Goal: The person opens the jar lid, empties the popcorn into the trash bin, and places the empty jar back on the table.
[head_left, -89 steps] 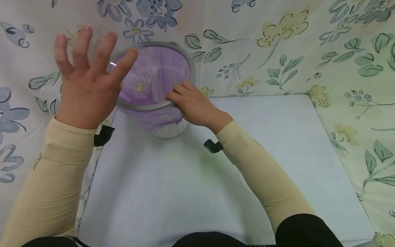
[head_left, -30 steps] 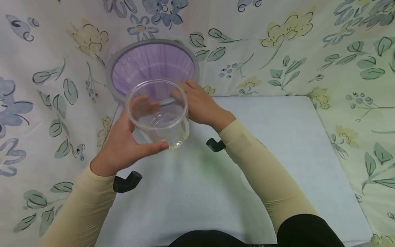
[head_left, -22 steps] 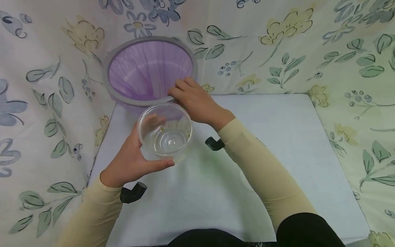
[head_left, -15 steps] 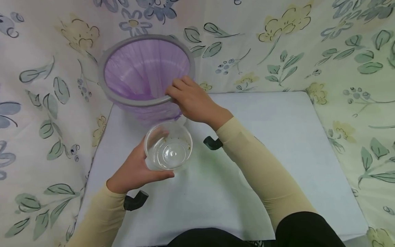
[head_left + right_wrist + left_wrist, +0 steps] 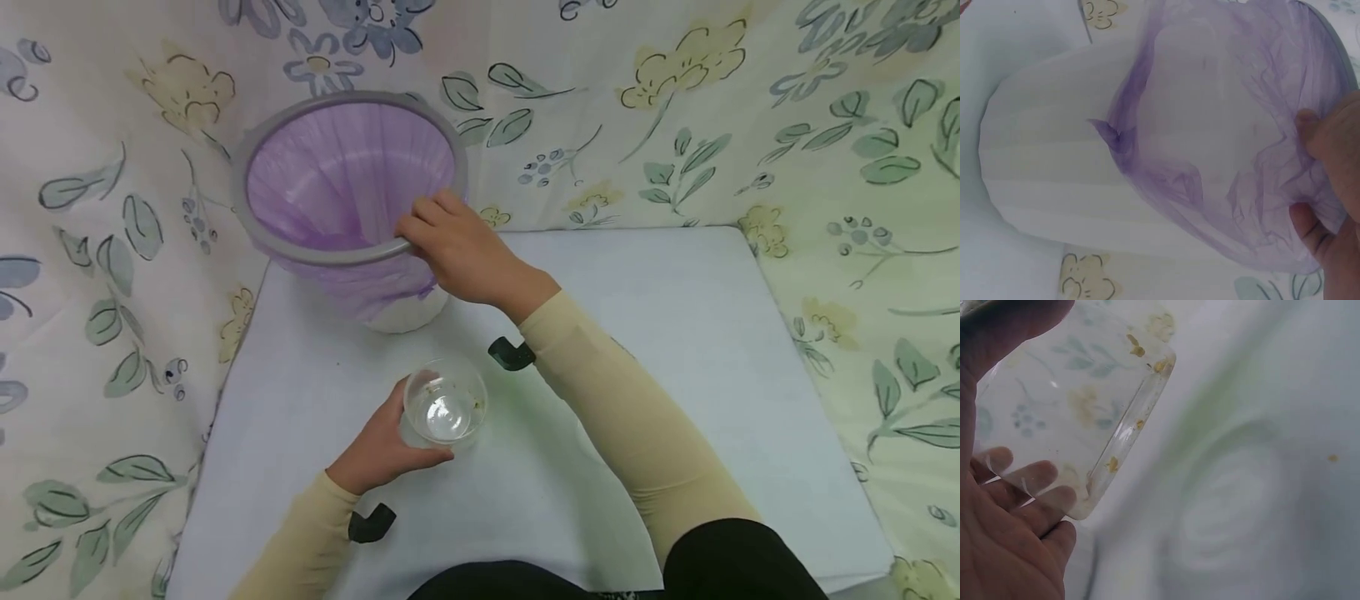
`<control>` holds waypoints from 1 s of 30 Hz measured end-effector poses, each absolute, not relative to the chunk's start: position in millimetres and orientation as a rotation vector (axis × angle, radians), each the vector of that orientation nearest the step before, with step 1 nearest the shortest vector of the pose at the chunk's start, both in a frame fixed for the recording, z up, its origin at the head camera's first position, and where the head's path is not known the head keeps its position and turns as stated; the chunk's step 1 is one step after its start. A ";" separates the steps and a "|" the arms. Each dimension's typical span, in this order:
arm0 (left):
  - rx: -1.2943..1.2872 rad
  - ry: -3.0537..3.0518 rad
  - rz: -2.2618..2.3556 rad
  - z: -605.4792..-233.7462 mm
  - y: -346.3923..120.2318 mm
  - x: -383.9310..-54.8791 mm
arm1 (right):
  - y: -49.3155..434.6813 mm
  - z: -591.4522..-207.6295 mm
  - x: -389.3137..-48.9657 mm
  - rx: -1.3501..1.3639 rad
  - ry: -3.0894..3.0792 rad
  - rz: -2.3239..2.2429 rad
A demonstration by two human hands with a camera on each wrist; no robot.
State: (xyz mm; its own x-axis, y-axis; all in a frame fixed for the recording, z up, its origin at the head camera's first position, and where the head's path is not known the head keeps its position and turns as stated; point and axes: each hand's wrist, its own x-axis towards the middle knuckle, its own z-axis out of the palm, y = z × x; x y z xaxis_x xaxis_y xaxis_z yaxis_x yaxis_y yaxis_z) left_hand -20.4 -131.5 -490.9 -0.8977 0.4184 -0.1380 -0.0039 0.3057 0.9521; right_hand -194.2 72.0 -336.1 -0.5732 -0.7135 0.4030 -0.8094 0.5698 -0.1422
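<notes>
My left hand [image 5: 386,450] holds a clear plastic cup [image 5: 446,404] with thumb and fingers around its side, over the front-middle of the table. In the left wrist view several yellow bits [image 5: 1113,464] cling near the bottom of the cup; whether its base touches the table I cannot tell. My right hand [image 5: 468,250] grips the grey rim [image 5: 337,256] of a white trash bin [image 5: 408,317] at the back left. A purple bag [image 5: 348,283] lines this bin and folds down over its outside. The right wrist view shows the bag [image 5: 1210,125] bunched and knotted on one side.
The white table [image 5: 637,333] meets a floral cloth [image 5: 600,108] behind and at both sides. Behind the cup in the left wrist view, a small yellow speck [image 5: 1333,458] lies on the table surface. The bin leans with its mouth toward me.
My left hand was raised at the bin's mouth with fingers spread; it has come down and toward me with the cup, whose opening now faces up. My right hand stays on the rim.
</notes>
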 end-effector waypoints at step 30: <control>0.365 2.276 1.354 -548.3 -115.4 -16.9 | 87.2 -341.4 -196.5 1.274 -2.614 0.522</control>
State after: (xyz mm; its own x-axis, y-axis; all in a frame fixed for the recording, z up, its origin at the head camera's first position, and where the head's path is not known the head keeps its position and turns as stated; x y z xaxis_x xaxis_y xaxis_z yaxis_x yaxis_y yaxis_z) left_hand -16.9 -115.4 -548.3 -0.8569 0.4489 -0.2535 -0.0087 0.4790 0.8777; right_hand -196.5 87.2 -341.4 -0.6139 -0.7237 0.3152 -0.7893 0.5694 -0.2297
